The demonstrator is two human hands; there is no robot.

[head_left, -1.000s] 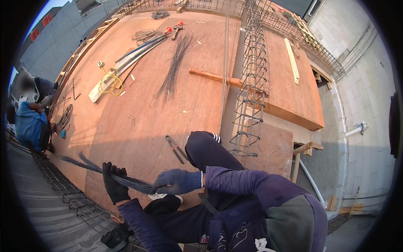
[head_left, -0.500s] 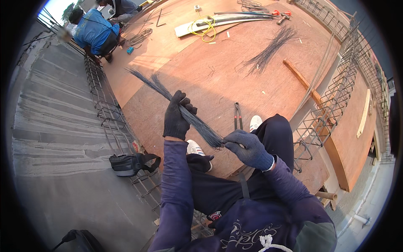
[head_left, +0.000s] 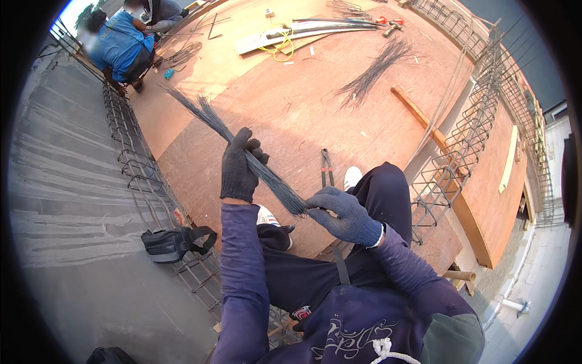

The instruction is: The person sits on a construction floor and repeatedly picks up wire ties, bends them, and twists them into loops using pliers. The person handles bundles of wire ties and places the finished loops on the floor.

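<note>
A bundle of thin dark tie wires [head_left: 274, 187] slants across the space in front of me, its far end fanned out loosely. My left hand [head_left: 240, 168], in a black glove, is closed round the middle of the bundle. At its near end, my right hand [head_left: 347, 215], in a blue-grey glove, has its fingers pressed against the wire ends; the fingertips partly cover them. Beyond the right hand, a pair of end-cutting pincers [head_left: 327, 167] with red and dark handles lies on the plywood. Farther off rests a second, looser bundle of wires [head_left: 377, 71].
Rebar cages [head_left: 465, 139] run along both sides of the plywood deck [head_left: 236, 97]. A black waist bag [head_left: 167, 244] sits at the left cage. Timber [head_left: 418, 112], a yellow cord [head_left: 285, 45] and a hammer [head_left: 393, 28] lie about. Two people, one in a blue shirt [head_left: 124, 45], crouch far left.
The view has shifted slightly, so most things appear farther left. The wires' far end looks more spread. Both hands keep about the same places on the bundle.
</note>
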